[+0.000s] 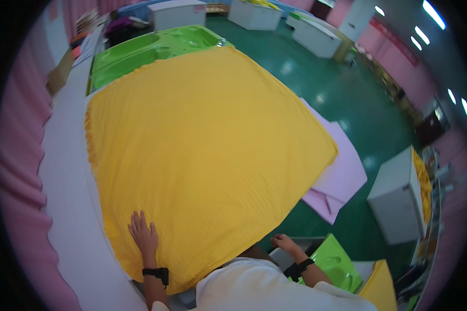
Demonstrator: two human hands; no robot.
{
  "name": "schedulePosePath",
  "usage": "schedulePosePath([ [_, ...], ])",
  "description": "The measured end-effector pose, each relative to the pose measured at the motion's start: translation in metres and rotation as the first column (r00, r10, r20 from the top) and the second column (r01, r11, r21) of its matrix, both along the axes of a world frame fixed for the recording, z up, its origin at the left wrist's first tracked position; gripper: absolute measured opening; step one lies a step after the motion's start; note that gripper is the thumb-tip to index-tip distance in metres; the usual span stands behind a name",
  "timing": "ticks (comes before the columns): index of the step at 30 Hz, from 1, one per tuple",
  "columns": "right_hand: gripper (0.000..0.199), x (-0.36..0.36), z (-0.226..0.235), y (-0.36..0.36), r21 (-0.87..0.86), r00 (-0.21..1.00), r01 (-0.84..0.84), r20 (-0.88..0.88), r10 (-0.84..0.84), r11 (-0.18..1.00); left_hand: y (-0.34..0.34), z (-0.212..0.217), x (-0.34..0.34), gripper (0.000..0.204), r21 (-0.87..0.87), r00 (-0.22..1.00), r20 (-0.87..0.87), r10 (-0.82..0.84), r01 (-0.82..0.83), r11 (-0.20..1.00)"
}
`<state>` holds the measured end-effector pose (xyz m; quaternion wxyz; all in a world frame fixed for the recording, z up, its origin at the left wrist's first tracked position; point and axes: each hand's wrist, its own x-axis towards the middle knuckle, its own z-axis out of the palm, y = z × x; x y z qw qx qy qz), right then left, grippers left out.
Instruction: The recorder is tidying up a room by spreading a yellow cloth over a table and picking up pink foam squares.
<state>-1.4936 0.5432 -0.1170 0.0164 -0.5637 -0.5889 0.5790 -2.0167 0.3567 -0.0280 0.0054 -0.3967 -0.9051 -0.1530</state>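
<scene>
A large yellow fitted sheet [207, 140] lies spread in front of me, mostly smooth with faint creases. Along its left side the edge is gathered and ruffled. My left hand [143, 234] rests flat on the near left part of the sheet, its fingers spread. Just past the sheet's near right edge, beside my body, is my right hand [284, 242], with its fingers curled in and nothing visible in them. Both wrists wear black bands.
Green moulded plastic [192, 39] shows beyond the sheet's far edge. A pink folded pad [342, 171] sticks out on the right above the green floor [316, 78]. At the right stands a white box-shaped unit [394, 199]; a green moulded piece [337, 264] is near my right arm. Pink curtains [21, 171] hang left.
</scene>
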Motion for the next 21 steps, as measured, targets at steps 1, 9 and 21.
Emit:
schedulePosePath([
  [1,0.029,0.007,-0.001,-0.007,0.042,0.988,-0.115,0.107,0.110,0.993,-0.001,-0.004,-0.001,0.061,-0.010,0.999,-0.020,-0.043,0.043,0.999],
  [9,0.025,0.121,-0.035,-0.049,-0.082,0.957,0.214,0.216,-0.192,0.974,0.057,0.002,0.075,0.061,0.102,0.979,0.058,-0.195,0.189,0.977],
  [21,0.022,0.196,-0.061,0.009,-0.047,0.869,0.478,-0.122,-0.480,0.877,0.131,0.028,0.301,0.086,-0.243,0.800,0.172,-0.574,0.599,0.763],
])
